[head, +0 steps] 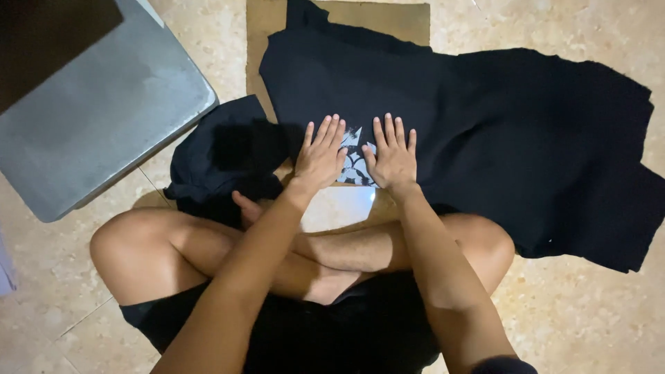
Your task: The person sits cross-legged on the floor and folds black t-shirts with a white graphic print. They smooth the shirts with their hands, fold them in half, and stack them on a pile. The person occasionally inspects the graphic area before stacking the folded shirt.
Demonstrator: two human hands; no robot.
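1. Black shirt (485, 118) lies spread flat on the floor directly ahead of the seated person, its upper left part resting over a sheet of brown cardboard (395, 17).
2. Long axis of the garment runs roughly left to right across the view; its right-hand end is ragged and rumpled, reaching toward the right edge of the frame. Which end is the collar cannot be told.
3. A pale printed design (355, 163) sits on the near edge of the shirt, between the two hands.
4. Left hand (320, 156) lies palm down on the fabric at the left of the design, fingers straight and slightly spread.
5. Right hand (393, 158) lies palm down at the right of the design, fingers straight and slightly spread. Neither hand grips anything.
6. A second bundle of black cloth (222, 156) lies crumpled to the left, touching the shirt and the person's knee.
7. Surface: beige speckled floor tiles (554, 325) with visible grout lines.
8. A grey flat-topped object with rounded corners (97, 118) stands at upper left, apart from the shirt.
9. The person sits cross-legged, bare legs beneath the forearms.
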